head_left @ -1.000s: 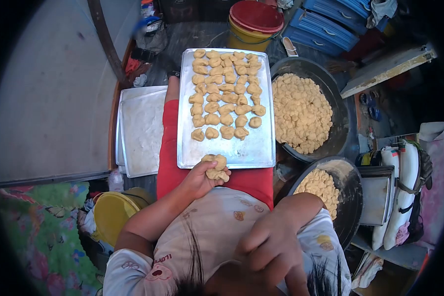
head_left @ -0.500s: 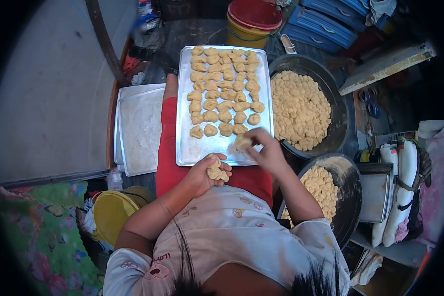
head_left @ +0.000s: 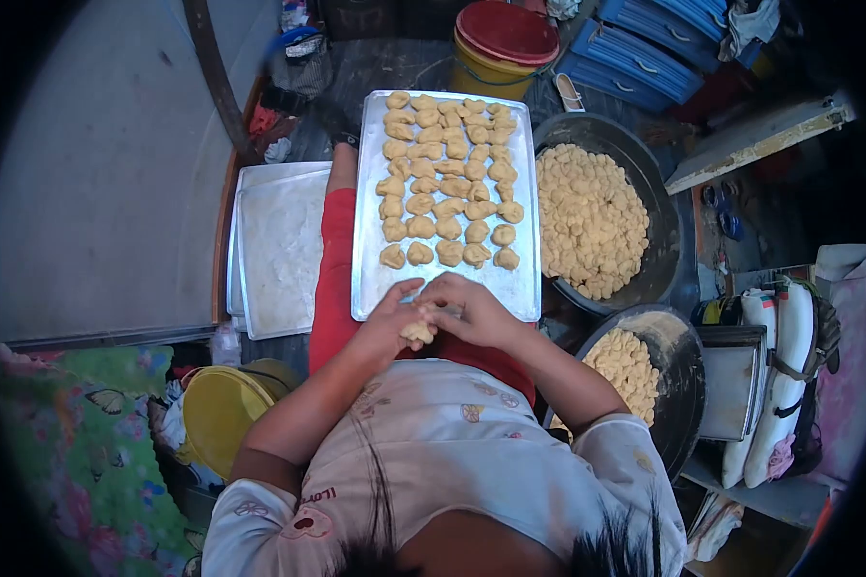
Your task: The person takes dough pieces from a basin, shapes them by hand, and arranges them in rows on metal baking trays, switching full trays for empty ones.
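Note:
My left hand [head_left: 389, 327] is closed round a lump of pale yellow dough [head_left: 417, 333], part of which shows below the fingers. My right hand [head_left: 470, 310] meets it from the other side, its curled fingers pressed onto the same lump; the fingertips are partly hidden. Both hands are over the near edge of a metal baking tray [head_left: 375, 288] resting on my lap. Rows of small dough pieces [head_left: 449, 253] cover most of that tray, the nearest row having a piece at its right end.
Right of the tray stands a large dark basin [head_left: 666, 231] heaped with dough pieces, with a second dark basin [head_left: 681, 385] nearer me. Other metal trays [head_left: 281, 250] lie at the left. A yellow bucket [head_left: 223, 413] is by my left elbow; a red-lidded bucket [head_left: 505, 43] stands beyond.
My right hand has left a dough piece at the right end of the nearest row and come back to the dough in my left hand. The view has shifted slightly.

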Demonstrator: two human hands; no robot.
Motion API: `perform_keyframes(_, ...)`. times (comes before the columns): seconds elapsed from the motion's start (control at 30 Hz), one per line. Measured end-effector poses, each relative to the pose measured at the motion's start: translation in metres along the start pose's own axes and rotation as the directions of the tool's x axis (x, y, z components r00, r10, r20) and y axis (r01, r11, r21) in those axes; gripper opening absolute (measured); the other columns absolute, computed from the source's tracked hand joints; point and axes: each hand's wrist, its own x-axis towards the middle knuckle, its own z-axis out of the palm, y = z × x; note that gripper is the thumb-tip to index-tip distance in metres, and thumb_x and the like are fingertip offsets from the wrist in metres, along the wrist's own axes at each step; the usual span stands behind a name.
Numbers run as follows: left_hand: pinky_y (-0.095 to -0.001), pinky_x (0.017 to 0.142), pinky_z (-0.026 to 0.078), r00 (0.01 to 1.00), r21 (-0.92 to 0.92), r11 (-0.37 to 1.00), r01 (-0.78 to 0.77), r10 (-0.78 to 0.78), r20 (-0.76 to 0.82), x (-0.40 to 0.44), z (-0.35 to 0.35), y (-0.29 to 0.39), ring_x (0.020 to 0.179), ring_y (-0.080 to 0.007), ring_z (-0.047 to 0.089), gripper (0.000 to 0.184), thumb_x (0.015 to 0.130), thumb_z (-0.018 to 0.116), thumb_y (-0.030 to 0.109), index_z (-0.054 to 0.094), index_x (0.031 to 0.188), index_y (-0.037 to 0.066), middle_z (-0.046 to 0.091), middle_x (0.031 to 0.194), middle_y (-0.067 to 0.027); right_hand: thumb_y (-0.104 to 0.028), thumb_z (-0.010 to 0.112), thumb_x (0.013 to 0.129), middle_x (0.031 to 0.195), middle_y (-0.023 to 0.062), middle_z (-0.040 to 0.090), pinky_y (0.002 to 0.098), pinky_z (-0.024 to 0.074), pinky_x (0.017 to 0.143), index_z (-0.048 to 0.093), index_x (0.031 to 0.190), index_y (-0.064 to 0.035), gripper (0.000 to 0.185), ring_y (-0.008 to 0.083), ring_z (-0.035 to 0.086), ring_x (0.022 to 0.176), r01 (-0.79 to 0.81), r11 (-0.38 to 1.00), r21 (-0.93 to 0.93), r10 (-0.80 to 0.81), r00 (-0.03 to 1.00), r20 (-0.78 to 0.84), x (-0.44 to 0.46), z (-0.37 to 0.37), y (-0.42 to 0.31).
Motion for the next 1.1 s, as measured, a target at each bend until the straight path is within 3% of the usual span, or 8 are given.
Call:
perform_keyframes(0.1,-0.0334,0.071,0.053,0.992,-0.342,0.933,-0.112,0.126,0.02,-0.004,-0.02,0.009,0.096,-0.0261,0.061,0.06,0.079,0.047,-0.005,0.034,0.137,0.007,0.056,0.113,-0.0172,-0.01,0.068,0.083,0.089,0.012,0.057,0.0333,0.0484,0.072,0.063,0.101,-0.0027,0.02,0.0254,0.061,0.081,-0.068,0.998,-0.016,0.065,0.986,-0.154,0.016,0.006,0.019)
perform_keyframes(0.37,-0.0441,0.091,0.053,0.985,-0.2,0.968,-0.151,0.13,-0.115,-0.011,-0.044,0.019,0.108,-0.0341,0.059,0.045,0.086,0.042,-0.005,0.039,0.13,0.003,0.055,0.119,-0.0198,-0.01,0.066,0.081,0.091,0.013,0.059,0.0406,0.0477,0.076,0.062,0.097,-0.0049,0.017,0.0334,0.059,0.091,0.006,0.817,-0.576,-0.066,0.994,-0.083,0.025,0.018,0.026)
perform_keyframes(0.47,-0.0435,0.088,0.055,0.986,-0.282,0.946,-0.161,0.144,-0.08,-0.01,-0.037,0.018,0.107,-0.0327,0.061,0.037,0.093,0.044,0.004,0.039,0.13,0.004,0.055,0.12,-0.0194,-0.011,0.068,0.079,0.093,0.0124,0.06,0.0401,0.0472,0.08,0.063,0.101,-0.0055,0.023,0.0321,0.058,0.095,0.03,0.995,-0.099,-0.036,0.998,-0.06,0.029,0.016,-0.007)
perform_keyframes(0.7,-0.0392,0.085,0.055,0.993,-0.32,0.94,-0.119,0.121,-0.014,-0.001,-0.031,0.016,0.105,-0.0275,0.06,0.034,0.096,0.051,0.014,0.045,0.128,0.004,0.054,0.119,-0.0138,-0.006,0.067,0.078,0.086,0.0118,0.062,0.0326,0.0499,0.066,0.062,0.1,-0.0022,0.022,0.0248,0.062,0.074,-0.123,0.992,-0.031,0.12,0.988,-0.102,0.028,0.02,0.003)
perform_keyframes(0.8,-0.0381,0.09,0.052,0.915,0.319,0.899,-0.298,0.365,-0.174,0.006,-0.04,0.005,0.105,-0.0246,0.061,0.033,0.091,0.059,0.011,0.054,0.123,0.002,0.057,0.118,-0.0142,-0.006,0.067,0.08,0.084,0.0093,0.062,0.0309,0.0494,0.064,0.062,0.096,-0.0021,0.017,0.0195,0.061,0.071,-0.204,0.977,-0.055,0.176,0.93,-0.322,0.019,0.0,0.011)
perform_keyframes(0.87,-0.0337,0.086,0.051,0.746,0.861,0.397,-0.318,0.665,-0.032,0.009,-0.048,0.006,0.1,-0.0213,0.06,0.029,0.085,0.067,0.007,0.063,0.113,0.001,0.057,0.117,-0.0125,-0.008,0.068,0.08,0.084,0.0099,0.063,0.0323,0.0499,0.064,0.062,0.096,-0.002,0.018,0.0216,0.062,0.071,-0.228,0.97,-0.081,0.182,0.908,-0.377,0.01,-0.007,0.025)
perform_keyframes(1.0,-0.0335,0.08,0.05,0.76,0.796,0.482,-0.366,0.648,-0.044,0.019,-0.043,0.004,0.096,-0.0218,0.06,0.027,0.081,0.07,0.005,0.065,0.107,0.001,0.058,0.109,-0.0126,-0.012,0.069,0.078,0.085,0.0092,0.062,0.0381,0.0488,0.07,0.063,0.092,-0.0051,0.016,0.0281,0.06,0.077,-0.079,0.835,-0.544,-0.083,0.96,-0.267,-0.009,-0.008,0.063)
perform_keyframes(1.1,-0.0358,0.08,0.048,0.591,0.924,-0.051,-0.379,0.755,0.284,0.031,-0.057,-0.004,0.094,-0.0262,0.059,0.027,0.078,0.072,0.005,0.066,0.104,0.003,0.06,0.104,-0.0135,-0.01,0.068,0.075,0.085,0.0077,0.06,0.0396,0.0451,0.075,0.063,0.09,-0.0096,0.015,0.0272,0.058,0.082,-0.015,0.724,-0.69,-0.187,0.958,-0.217,-0.012,-0.009,0.068)
